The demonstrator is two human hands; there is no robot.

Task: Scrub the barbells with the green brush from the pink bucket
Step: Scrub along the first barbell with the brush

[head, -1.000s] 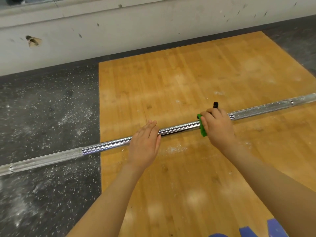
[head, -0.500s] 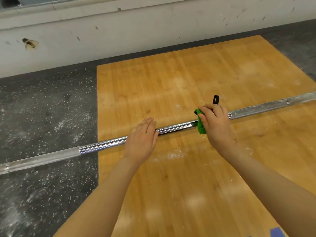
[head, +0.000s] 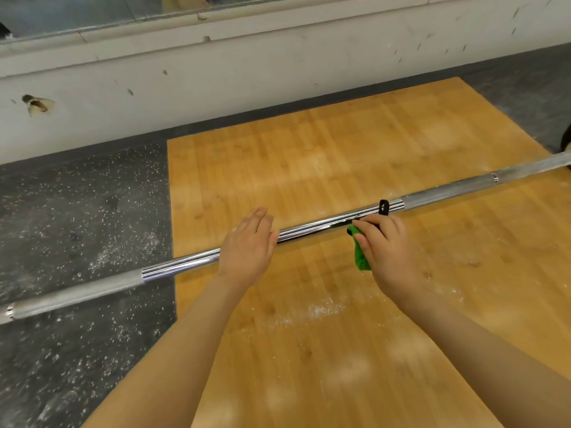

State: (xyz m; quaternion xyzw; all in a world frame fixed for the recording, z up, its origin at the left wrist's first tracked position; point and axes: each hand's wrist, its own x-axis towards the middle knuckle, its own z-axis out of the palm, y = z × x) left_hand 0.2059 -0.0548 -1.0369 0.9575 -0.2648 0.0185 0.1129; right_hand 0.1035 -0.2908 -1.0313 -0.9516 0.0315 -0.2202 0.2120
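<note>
A long chrome barbell (head: pixel 315 227) lies across the floor from lower left to upper right, with rough knurled sections toward both ends. My left hand (head: pixel 247 248) rests flat on its smooth middle, fingers straight. My right hand (head: pixel 386 251) grips the green brush (head: pixel 360 257) just to the right, holding it at the near side of the bar. The brush's black end loop (head: pixel 383 207) sticks up beyond my fingers. The pink bucket is not in view.
The bar crosses a wooden platform (head: pixel 324 156) dusted with white chalk (head: pixel 312 313). Speckled black rubber flooring (head: pixel 77 217) lies to the left. A scuffed white wall (head: pixel 216 72) runs along the back. A dark round object (head: pixel 566 140) shows at the right edge.
My right hand has drawn the brush toward me, from on top of the bar to its near side. My left hand has stayed on the bar. The camera tilted slightly.
</note>
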